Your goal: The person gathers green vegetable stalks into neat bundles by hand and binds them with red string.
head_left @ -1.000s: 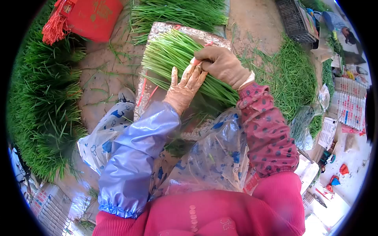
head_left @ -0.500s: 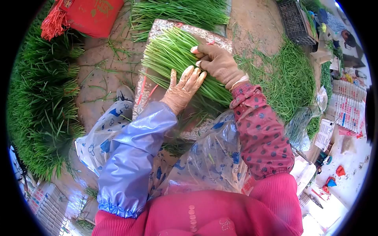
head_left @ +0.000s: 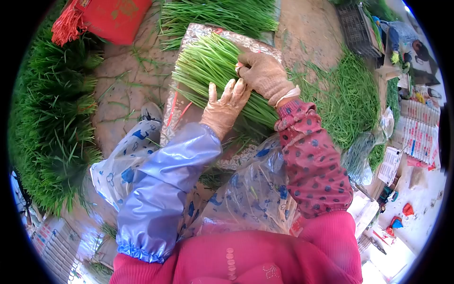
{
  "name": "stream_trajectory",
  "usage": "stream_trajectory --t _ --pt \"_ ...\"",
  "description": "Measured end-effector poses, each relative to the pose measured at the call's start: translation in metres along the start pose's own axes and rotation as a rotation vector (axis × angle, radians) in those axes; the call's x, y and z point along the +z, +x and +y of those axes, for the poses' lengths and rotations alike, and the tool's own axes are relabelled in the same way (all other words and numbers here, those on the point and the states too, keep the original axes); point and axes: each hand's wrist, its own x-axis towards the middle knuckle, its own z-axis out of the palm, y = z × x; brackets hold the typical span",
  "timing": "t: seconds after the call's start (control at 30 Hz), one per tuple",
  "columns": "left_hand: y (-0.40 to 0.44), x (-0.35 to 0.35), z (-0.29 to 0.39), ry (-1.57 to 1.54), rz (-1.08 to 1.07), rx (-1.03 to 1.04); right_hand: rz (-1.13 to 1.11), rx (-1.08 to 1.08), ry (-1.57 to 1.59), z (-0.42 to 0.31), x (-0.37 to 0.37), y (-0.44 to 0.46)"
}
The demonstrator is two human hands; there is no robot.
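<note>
A thick bunch of garlic chives (head_left: 203, 66), pale at the stem ends, lies across a patterned board (head_left: 191, 34) in front of me. My left hand (head_left: 226, 105), in a thin translucent glove, rests on the near side of the bunch with its fingers spread. My right hand (head_left: 266, 76), in a brown knit glove, is curled with its fingers pinched at the right side of the bunch, touching the stems. Its fingertips are partly hidden, so exactly which stems they grip does not show. Red ties (head_left: 178, 113) hang over the board's left part.
Rows of bundled greens (head_left: 56, 118) stand along the left. Another chive pile (head_left: 217, 19) lies beyond the board. Loose trimmings (head_left: 347, 102) are heaped at right, near a black crate (head_left: 359, 31). At upper left sits a red bag (head_left: 116, 21) with red ties (head_left: 68, 26).
My left hand has shifted slightly right, closer to my right hand. The right hand's fingers have curled in more tightly and turned downward. The bunch stays in place.
</note>
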Motion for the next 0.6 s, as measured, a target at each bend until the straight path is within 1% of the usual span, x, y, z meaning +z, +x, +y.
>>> stream_trajectory --t 0.07,0.1,0.17,0.2,0.23,0.27,0.3,0.37,0.4,0.47,0.5,0.53,0.57,0.6 --pt "0.007 -0.006 0.003 0.036 -0.199 0.014 0.004 -0.014 -0.22 -0.012 -0.006 -0.003" --pt "0.013 -0.009 0.004 0.037 -0.2 0.012 0.004 -0.016 -0.22 -0.016 -0.005 -0.004" --pt "0.026 -0.015 0.007 0.007 -0.442 0.007 0.006 -0.151 -0.294 -0.022 -0.004 -0.006" --pt "0.023 0.0 0.013 0.014 -0.229 -0.059 0.006 -0.153 -0.295 -0.023 -0.007 -0.008" --pt "0.023 0.034 0.022 0.015 -0.228 -0.063 -0.095 -0.207 -0.147 -0.025 -0.01 -0.011" --pt "0.025 0.074 0.033 -0.675 0.099 -0.203 -0.196 -0.26 0.003 -0.027 -0.014 -0.014" --pt "0.029 0.068 0.03 -0.782 0.139 -0.216 -0.197 -0.264 0.005 -0.033 -0.021 -0.018" --pt "0.036 0.052 0.024 -0.688 0.019 -0.169 -0.674 -0.074 0.444 -0.047 -0.038 -0.029" --pt "0.039 0.041 0.023 -0.645 -0.021 -0.148 -0.675 -0.077 0.444 -0.049 -0.043 -0.034" --pt "0.042 0.025 0.017 -0.545 -0.09 -0.118 -0.997 -0.136 0.77 -0.045 -0.055 -0.044" --pt "0.042 0.018 0.018 -0.492 -0.119 -0.116 -0.997 -0.138 0.767 -0.043 -0.062 -0.048" --pt "0.041 0.01 0.017 -0.334 -0.193 -0.105 -1.008 -0.275 1.024 -0.039 -0.071 -0.052" --pt "0.04 0.003 0.016 -0.166 -0.278 -0.079 -1.005 -0.347 1.147 -0.033 -0.085 -0.053" --pt "0.039 0.0 0.015 -0.048 -0.315 -0.07 -1.008 -0.421 1.271 -0.028 -0.098 -0.053"
